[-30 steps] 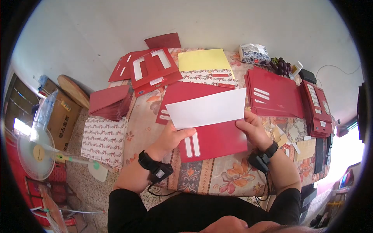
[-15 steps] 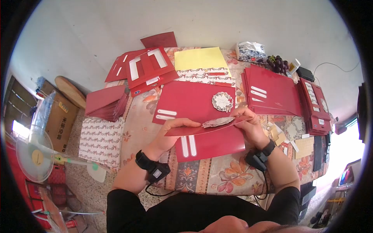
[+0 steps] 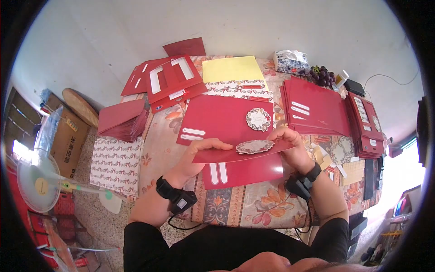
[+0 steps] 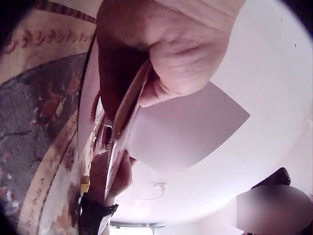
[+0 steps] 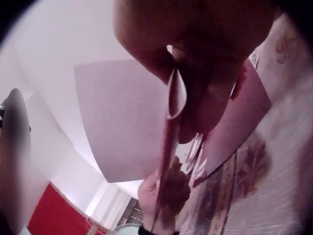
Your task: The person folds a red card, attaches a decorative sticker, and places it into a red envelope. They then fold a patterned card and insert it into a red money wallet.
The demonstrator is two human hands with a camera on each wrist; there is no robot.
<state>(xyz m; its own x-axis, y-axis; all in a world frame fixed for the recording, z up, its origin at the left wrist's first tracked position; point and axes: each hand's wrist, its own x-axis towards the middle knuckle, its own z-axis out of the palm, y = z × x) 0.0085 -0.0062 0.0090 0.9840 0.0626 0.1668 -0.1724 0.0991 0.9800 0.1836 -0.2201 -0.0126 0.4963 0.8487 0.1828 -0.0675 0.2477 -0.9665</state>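
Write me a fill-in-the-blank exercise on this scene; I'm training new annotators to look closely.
The left hand and right hand together hold a card coloured ___.
The plain sheet at the far edge of the table is ___.
The dark fruit beside the tissue box is a bunch of ___.
Missing words: red; yellow; grapes.

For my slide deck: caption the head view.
Left hand and right hand hold a red card bearing a lace medallion above the table.
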